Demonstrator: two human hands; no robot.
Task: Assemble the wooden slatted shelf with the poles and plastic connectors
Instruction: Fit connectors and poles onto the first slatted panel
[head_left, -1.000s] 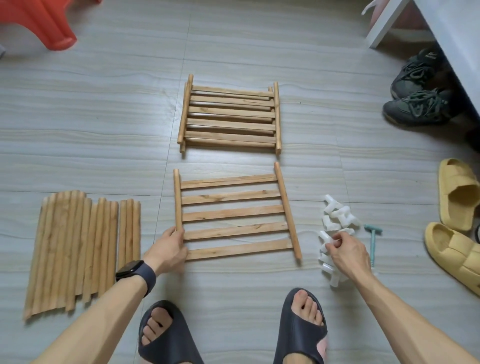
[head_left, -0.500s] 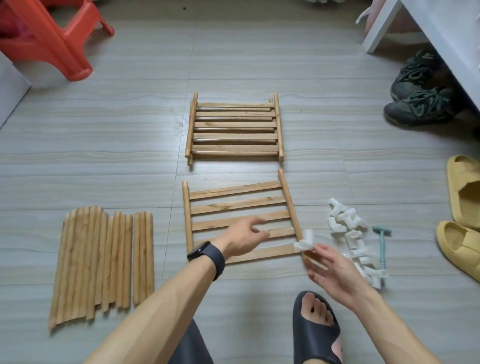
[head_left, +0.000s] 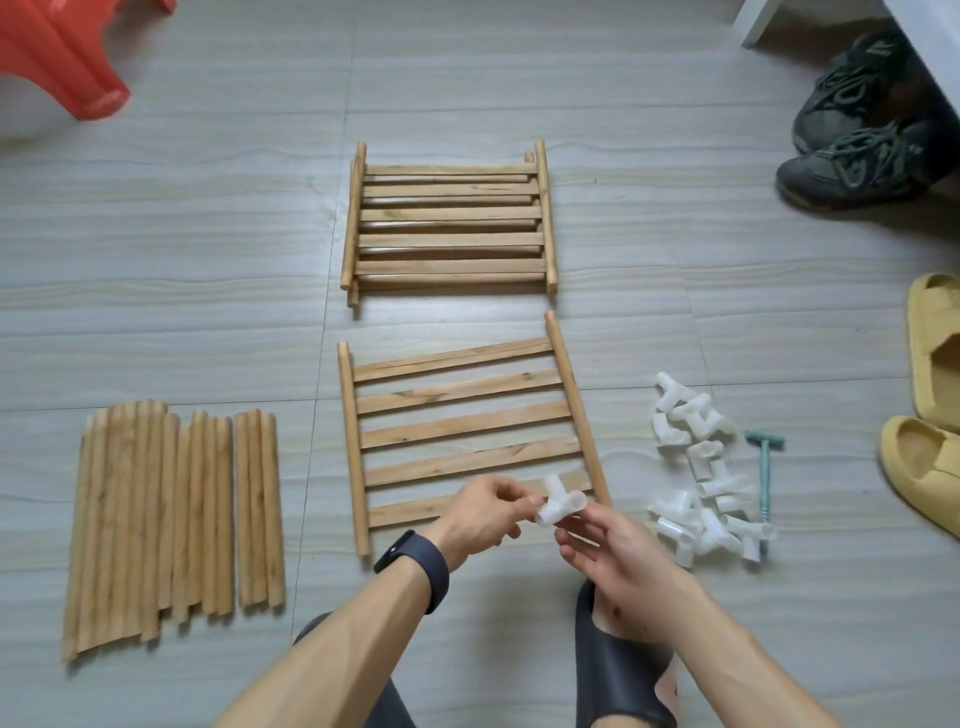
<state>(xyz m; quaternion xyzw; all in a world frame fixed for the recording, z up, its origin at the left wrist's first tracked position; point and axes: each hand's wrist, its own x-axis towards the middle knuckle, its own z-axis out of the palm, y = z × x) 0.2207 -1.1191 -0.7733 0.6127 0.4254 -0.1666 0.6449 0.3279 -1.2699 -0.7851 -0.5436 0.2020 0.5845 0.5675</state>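
A wooden slatted panel (head_left: 462, 434) lies flat on the floor in front of me. Farther away sits a stack of similar slatted panels (head_left: 449, 221). A row of wooden poles (head_left: 171, 514) lies to the left. A heap of white plastic connectors (head_left: 698, 473) sits to the right of the near panel. Above the panel's near right corner, both hands hold one white connector (head_left: 561, 504): my left hand (head_left: 485, 514) pinches its left end, and my right hand (head_left: 605, 545) holds it from below.
A small teal mallet (head_left: 764, 470) lies beside the connector heap. Yellow slippers (head_left: 930, 415) and dark sneakers (head_left: 857, 135) are at the right, a red plastic stool (head_left: 57, 57) at the far left, a white furniture leg (head_left: 758, 21) at the top right. My feet in dark slides (head_left: 618, 670) are at the bottom.
My right hand has picked a connector from the heap and carried it left. My left hand has let go of the panel's left rail and now holds the connector too.
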